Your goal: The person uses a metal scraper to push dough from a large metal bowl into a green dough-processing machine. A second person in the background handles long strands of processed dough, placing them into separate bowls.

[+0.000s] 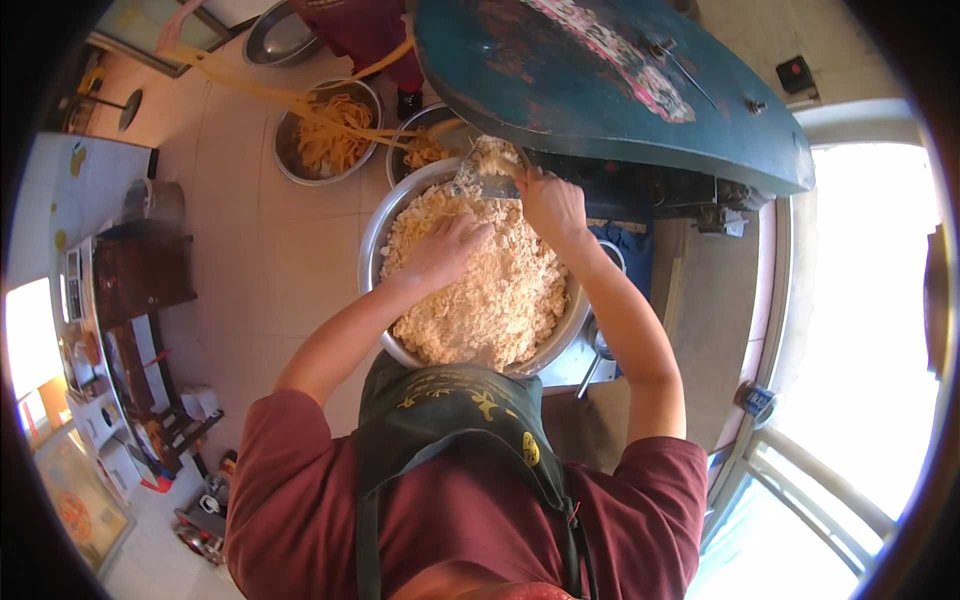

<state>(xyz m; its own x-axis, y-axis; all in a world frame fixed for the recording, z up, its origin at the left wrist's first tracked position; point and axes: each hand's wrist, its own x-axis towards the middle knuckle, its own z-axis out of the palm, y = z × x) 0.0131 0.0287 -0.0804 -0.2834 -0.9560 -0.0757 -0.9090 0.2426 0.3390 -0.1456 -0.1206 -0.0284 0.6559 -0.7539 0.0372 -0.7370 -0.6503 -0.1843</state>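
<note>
A wide metal bowl [369, 255] heaped with crumbly, pale yellow dough [487, 292] stands directly before me. My left hand [444, 251] rests palm down on the left of the heap, its fingertips against the crumbs. Past the bowl's far rim, my right hand [551, 206] has its fingers curled on the edge of a dough-smeared metal piece [499, 187]. More crumbs [495, 156] lie behind that piece, under the machine's green housing [570, 82]. Whether the piece is a loose scoop or part of the machine, I cannot tell.
Yellow dough strips [337, 131] fill a metal bowl [281, 154] on the floor, with a second bowl [395, 161] beside it. Long strips [247, 82] hang across the far left. Another person [360, 37] stands beyond. A ladle [589, 375] lies right of my bowl.
</note>
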